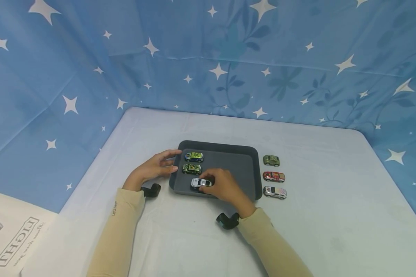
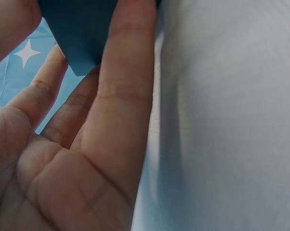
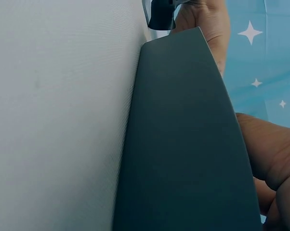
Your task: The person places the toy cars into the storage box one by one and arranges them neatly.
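"So, why that hold?"
"My right hand (image 1: 225, 185) pinches the white toy car (image 1: 198, 183) inside the gray tray (image 1: 230, 166), by its near wall; my left hand (image 1: 155, 166), fingers spread at its left side, probably steadies it."

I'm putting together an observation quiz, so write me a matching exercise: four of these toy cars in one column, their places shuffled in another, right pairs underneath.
Cars
1. Red toy car
2. White toy car
3. Olive-green toy car
4. Blue-and-yellow toy car

Places
A. In the dark grey tray, farthest of its cars from the person
B. Outside the tray, at the far end of the row
C. Outside the tray, between two other cars
D. Held in the person's right grip

Right pairs
1-C
2-D
3-B
4-A
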{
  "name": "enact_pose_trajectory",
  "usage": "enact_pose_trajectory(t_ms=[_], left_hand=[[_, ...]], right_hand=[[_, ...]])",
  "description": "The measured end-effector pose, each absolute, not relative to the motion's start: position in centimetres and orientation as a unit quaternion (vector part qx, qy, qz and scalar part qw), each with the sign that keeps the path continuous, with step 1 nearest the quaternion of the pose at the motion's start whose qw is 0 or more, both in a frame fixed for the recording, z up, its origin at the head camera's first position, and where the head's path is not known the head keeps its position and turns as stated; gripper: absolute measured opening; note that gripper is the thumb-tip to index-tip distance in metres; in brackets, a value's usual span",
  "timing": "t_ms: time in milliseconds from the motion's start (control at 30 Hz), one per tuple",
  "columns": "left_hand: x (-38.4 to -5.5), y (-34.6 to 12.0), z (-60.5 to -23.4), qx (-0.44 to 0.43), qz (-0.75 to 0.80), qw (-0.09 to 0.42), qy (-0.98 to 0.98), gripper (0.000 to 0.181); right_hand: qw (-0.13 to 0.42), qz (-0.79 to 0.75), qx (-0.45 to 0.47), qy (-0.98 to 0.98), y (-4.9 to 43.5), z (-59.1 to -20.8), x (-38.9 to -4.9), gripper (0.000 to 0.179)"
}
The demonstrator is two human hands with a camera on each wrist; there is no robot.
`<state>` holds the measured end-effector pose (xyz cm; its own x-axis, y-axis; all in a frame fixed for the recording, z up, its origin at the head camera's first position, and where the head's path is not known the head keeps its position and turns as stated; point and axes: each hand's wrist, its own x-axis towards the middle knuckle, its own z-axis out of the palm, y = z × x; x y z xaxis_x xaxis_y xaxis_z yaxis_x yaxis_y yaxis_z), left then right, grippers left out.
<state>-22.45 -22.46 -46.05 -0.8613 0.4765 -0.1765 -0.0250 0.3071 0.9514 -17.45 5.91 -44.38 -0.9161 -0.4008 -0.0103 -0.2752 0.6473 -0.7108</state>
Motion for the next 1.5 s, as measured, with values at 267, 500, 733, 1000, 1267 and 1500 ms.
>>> enact_pose_trajectory(t_ms=[267, 500, 733, 1000, 1267, 1500], left_hand=[[-22.4, -22.5, -46.0, 0.140, 0.568, 0.220, 0.780, 0.070], [-22.4, -22.5, -46.0, 0.145, 0.568, 0.222, 0.779, 0.070], [-22.5, -22.5, -46.0, 0.146, 0.570, 0.222, 0.778, 0.070], [-22.4, -22.4, -45.9, 0.143, 0.577, 0.225, 0.772, 0.069], [-22.3, -22.5, -45.7, 0.145, 0.576, 0.222, 0.773, 0.069], [-22.4, -22.5, -45.8, 0.139, 0.577, 0.224, 0.773, 0.069]], right_hand=[[0.076, -0.366, -0.200, 0.906, 5.3, -44.5, -17.5, 0.026], [0.071, -0.366, -0.206, 0.905, 4.8, -44.5, -17.6, 0.026], [0.073, -0.366, -0.209, 0.904, 4.2, -44.4, -17.6, 0.027], [0.079, -0.364, -0.214, 0.903, 3.5, -44.3, -17.7, 0.027], [0.081, -0.356, -0.216, 0.905, 2.7, -44.2, -17.8, 0.028], [0.077, -0.346, -0.225, 0.908, 2.3, -44.5, -17.9, 0.028]])
